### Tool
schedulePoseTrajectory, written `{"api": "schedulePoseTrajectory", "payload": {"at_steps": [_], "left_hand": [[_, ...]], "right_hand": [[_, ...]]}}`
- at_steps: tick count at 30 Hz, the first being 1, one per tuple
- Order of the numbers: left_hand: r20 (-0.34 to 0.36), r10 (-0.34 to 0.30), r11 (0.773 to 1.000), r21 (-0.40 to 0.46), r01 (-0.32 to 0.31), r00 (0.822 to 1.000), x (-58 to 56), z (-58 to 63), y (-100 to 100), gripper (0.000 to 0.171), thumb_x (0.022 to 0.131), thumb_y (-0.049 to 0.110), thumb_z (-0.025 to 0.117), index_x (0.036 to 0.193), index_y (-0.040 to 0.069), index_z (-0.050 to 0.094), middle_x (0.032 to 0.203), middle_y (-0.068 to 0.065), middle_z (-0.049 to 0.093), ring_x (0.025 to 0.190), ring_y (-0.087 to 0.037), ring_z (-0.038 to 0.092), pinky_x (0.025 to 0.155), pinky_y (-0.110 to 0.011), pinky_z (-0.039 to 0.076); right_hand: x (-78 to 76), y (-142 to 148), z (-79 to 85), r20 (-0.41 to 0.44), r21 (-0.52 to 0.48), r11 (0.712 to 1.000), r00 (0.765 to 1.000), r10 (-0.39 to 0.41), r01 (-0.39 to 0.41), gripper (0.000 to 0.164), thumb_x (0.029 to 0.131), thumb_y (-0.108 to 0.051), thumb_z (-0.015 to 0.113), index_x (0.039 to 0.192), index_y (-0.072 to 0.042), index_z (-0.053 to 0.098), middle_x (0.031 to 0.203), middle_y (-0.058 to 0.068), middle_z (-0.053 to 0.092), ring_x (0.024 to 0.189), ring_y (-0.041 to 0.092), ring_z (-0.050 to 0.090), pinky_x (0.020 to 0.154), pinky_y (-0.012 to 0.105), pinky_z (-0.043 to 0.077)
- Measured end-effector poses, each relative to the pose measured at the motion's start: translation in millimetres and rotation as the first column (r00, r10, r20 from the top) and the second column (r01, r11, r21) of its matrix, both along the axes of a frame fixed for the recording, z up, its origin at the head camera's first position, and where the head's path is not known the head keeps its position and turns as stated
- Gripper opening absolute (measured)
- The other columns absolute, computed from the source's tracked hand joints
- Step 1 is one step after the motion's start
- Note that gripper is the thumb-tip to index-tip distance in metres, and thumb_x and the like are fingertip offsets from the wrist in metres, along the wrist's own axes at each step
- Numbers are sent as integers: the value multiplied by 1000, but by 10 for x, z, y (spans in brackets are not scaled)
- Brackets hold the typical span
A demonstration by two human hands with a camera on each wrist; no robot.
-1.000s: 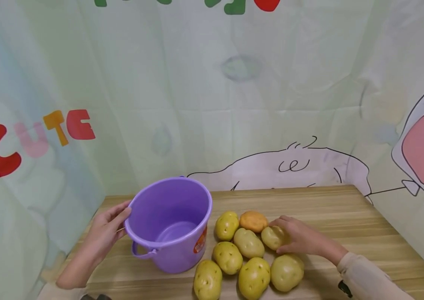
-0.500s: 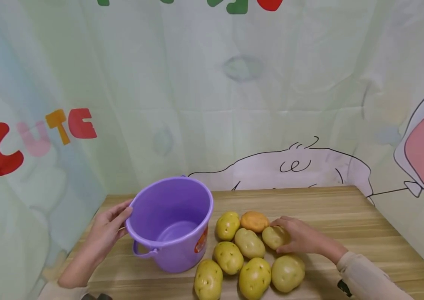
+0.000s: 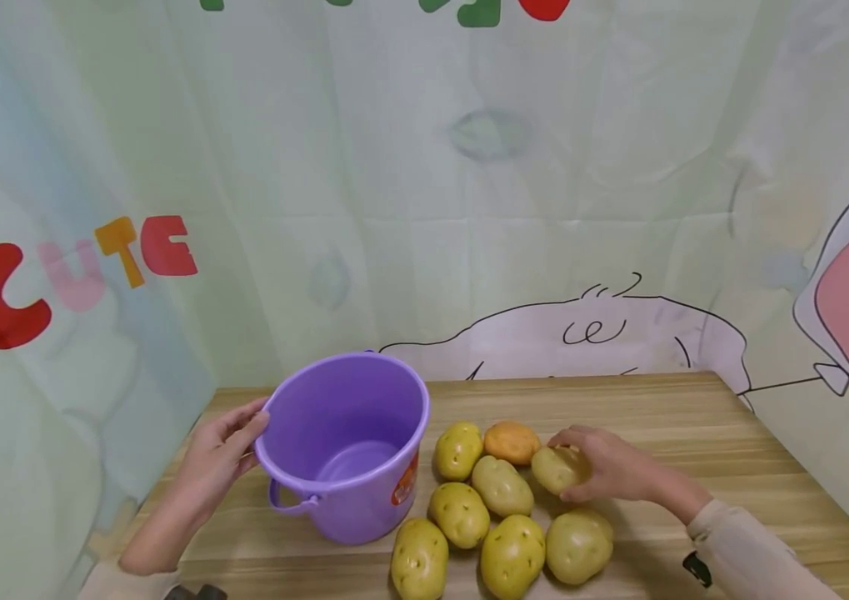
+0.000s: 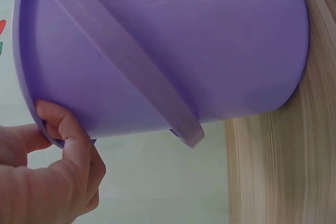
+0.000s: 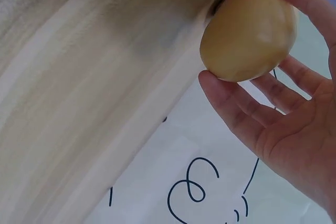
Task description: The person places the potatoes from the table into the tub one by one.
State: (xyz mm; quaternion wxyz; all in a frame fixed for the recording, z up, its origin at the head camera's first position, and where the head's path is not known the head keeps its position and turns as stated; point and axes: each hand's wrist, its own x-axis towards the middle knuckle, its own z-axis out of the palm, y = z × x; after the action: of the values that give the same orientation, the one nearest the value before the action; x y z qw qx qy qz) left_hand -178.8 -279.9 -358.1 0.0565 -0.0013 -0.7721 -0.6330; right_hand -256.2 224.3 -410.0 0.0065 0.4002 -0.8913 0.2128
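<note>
Left hand (image 3: pixel 216 454) pinches left rim of purple bucket (image 3: pixel 352 512), left on table (image 3: pixel 664 408). Right hand (image 3: pixel 611 468) grasps pale potato (image 3: pixel 556 470), far-right in cluster, just beside orange item (image 3: pixel 511 442).

Clock per head view, 12 = far side. Bucket (image 3: pixel 352 508) on table (image 3: pixel 746 475), left hand (image 3: pixel 217 450) on its rim at 9. Cluster at bucket's 3. Around middle potato (image 3: pixel 502 486): 10 o'clock potato (image 3: pixel 458 451), 12 o'clock item (image 3: pixel 511 442), held potato (image 3: pixel 555 469) at 2–3, 4 o'clock potato (image 3: pixel 579 546), 6 o'clock potato (image 3: pixel 512 556), 8 o'clock potato (image 3: pixel 459 515), outer potato (image 3: pixel 420 559) just past that. Right hand (image 3: pixel 611 465) at held one's 3; can't tell if that potato touches table. Curtain (image 3: pixel 364 167) behind table, 12.
</note>
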Motion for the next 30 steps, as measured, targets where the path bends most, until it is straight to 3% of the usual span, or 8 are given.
{"api": "schedulePoseTrajectory", "payload": {"at_steps": [8,15,22,30], "left_hand": [[-6,-2,1000,-3,2,1000,-11,-10,-6,60,107,26,50,147,-15,32,108,-6,56,92,-3,62,80,-18,58],[-5,9,1000,21,-8,1000,-15,-2,6,59,107,25,50,147,-15,34,106,-7,55,89,-5,62,77,-17,58],[2,-2,1000,10,2,1000,-11,0,-3,61,107,27,50,147,-14,32,110,-8,55,92,-5,63,80,-18,58],[-8,-12,1000,9,12,1000,-8,-10,-9,60,107,26,50,147,-15,32,112,-9,55,92,-6,63,79,-19,58]], "right_hand": [[8,29,93,10,-19,1000,1000,-1,1,60,74,-34,87,119,-2,63,114,9,66,100,23,62,82,38,58],[11,21,223,-10,-10,1000,1000,-7,7,61,73,-34,88,120,-3,64,116,8,66,102,25,63,86,42,58],[2,-29,364,-26,-26,999,999,30,-31,59,74,-31,87,120,-3,64,116,5,66,96,18,60,80,35,58],[-22,-114,488,-54,-33,998,997,48,-50,59,73,-26,88,122,-5,63,118,3,66,99,17,60,81,34,57]]}}
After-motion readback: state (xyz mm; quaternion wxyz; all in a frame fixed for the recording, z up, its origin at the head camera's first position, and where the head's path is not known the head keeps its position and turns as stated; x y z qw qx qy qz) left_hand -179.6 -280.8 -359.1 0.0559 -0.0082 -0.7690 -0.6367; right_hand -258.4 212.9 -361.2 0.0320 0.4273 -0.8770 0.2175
